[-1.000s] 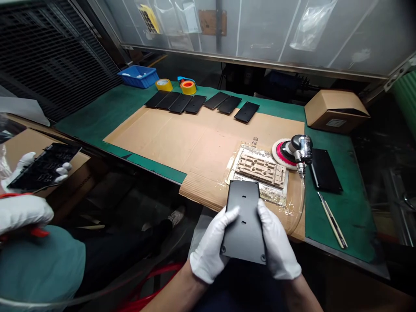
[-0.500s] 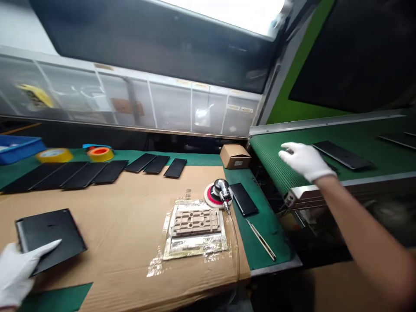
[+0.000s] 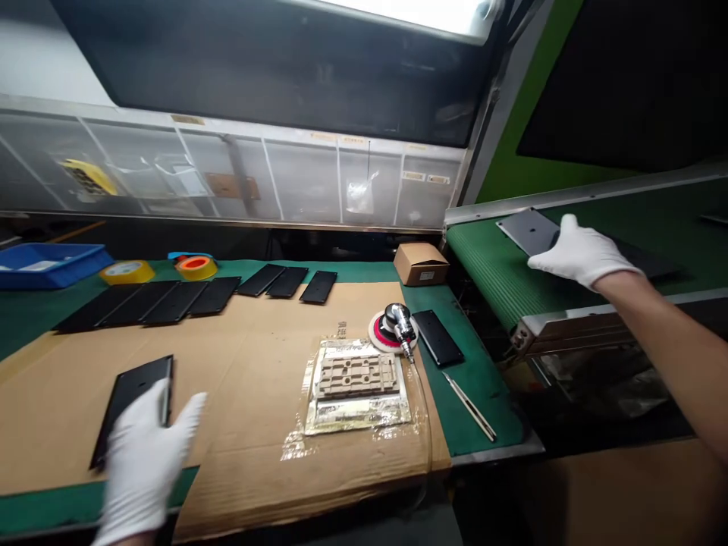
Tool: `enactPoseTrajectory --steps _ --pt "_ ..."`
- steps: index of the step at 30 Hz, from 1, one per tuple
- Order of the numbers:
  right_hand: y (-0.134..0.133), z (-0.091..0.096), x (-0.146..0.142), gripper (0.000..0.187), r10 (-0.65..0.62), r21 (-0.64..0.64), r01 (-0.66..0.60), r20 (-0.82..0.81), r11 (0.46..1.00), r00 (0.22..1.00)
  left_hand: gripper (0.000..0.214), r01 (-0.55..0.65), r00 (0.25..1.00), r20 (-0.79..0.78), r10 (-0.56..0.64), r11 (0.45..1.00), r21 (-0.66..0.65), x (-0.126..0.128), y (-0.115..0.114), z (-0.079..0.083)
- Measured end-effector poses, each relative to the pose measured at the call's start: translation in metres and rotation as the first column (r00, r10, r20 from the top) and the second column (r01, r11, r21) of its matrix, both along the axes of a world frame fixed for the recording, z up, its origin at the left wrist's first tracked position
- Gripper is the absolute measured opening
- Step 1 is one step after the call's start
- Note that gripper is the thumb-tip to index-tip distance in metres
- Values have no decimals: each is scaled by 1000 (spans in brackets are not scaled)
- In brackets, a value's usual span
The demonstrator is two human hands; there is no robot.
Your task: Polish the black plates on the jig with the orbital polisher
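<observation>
Both my hands wear white gloves. My left hand hovers low at the near left, fingers spread, just over the near end of a black flat plate lying on the cardboard sheet. My right hand reaches far right onto the green conveyor belt and grips the edge of a dark grey plate, which is tilted up off the belt.
A row of several black plates lies at the back of the cardboard. A taped jig, a round sander, another black plate, a small carton, tape rolls and a blue bin sit on the table.
My left hand has let go of the black plate, which now lies flat on the cardboard. My right hand has moved further along the belt and lifted a grey plate.
</observation>
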State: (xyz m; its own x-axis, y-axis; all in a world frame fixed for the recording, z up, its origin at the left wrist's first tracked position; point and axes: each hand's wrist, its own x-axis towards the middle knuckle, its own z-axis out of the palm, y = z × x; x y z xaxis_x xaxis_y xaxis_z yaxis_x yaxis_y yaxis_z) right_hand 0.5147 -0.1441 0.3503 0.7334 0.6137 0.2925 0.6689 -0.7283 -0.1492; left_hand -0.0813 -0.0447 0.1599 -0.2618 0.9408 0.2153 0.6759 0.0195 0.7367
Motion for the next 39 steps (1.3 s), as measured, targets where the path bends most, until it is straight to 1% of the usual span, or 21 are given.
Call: enactPoseTrajectory --steps 1,2,4,5,7,8,9,10,12,14,16,17,20,24,26,28,29,31,33,35,39 --pt "-3 -4 -30 112 70 17 -69 -45 997 997 44 51 982 186 -37 996 -73 26 -18 2" --pt "-7 -11 -67 108 204 64 -197 -122 978 971 49 205 890 436 -135 972 -118 54 -38 4" --pt "-21 -38 -149 99 520 179 -488 -297 854 801 48 404 625 763 -165 905 -135 105 -82 7" --pt "-30 -56 -189 97 637 233 -594 -326 770 698 43 457 510 848 -144 881 -125 125 -103 6" --pt "-52 -94 -247 95 810 343 -739 -344 580 475 32 466 398 915 -68 874 -138 150 -133 1" --pt "-62 -114 -261 92 843 378 -774 -405 507 355 22 462 355 935 -14 872 -162 154 -143 -4" --pt "-72 -133 -263 84 831 399 -767 -469 502 300 23 468 302 952 44 864 -188 153 -150 -9" --pt "-79 -152 -253 74 800 419 -718 -506 556 324 21 488 244 964 105 846 -216 149 -155 -13" --pt "-86 -192 -210 59 647 405 -505 -477 762 594 20 565 89 968 235 788 -243 134 -163 -19" --pt "-87 -237 -155 58 459 233 -399 -336 887 823 22 656 -81 937 340 726 -206 120 -170 -20" --pt "-88 -279 -111 62 322 -58 -340 -211 938 923 22 715 -208 893 399 685 -139 111 -178 -19" --pt "-90 -297 -96 63 277 -147 -309 -203 939 939 22 728 -232 883 408 675 -121 108 -183 -18" --pt "-95 -330 -79 55 278 -222 -360 -329 906 902 24 737 -250 861 443 664 -127 105 -194 -17" --pt "-97 -323 -92 45 235 -250 -355 -407 901 883 16 729 -226 820 525 650 -215 101 -201 -19" --pt "-101 -305 -109 37 195 -106 -276 -473 955 859 16 698 -201 809 552 660 -277 99 -202 -18" --pt "-112 -281 -135 34 240 202 -140 -661 969 711 20 686 -169 804 571 653 -320 97 -202 -15" --pt "-119 -268 -152 39 318 348 -60 -756 936 572 21 692 -154 800 580 641 -332 97 -201 -14" --pt "-136 -242 -191 47 424 467 31 -826 884 371 20 707 -136 794 593 619 -341 97 -201 -10" --pt "-149 -221 -229 46 483 490 -34 -843 871 237 18 713 -125 791 599 609 -348 99 -200 -8" --pt "-156 -207 -258 39 564 539 -175 -809 824 163 19 711 -116 797 593 609 -350 101 -200 -5" --pt "-156 -199 -285 33 742 649 -423 -664 633 92 21 720 -112 822 558 616 -320 102 -200 -2"
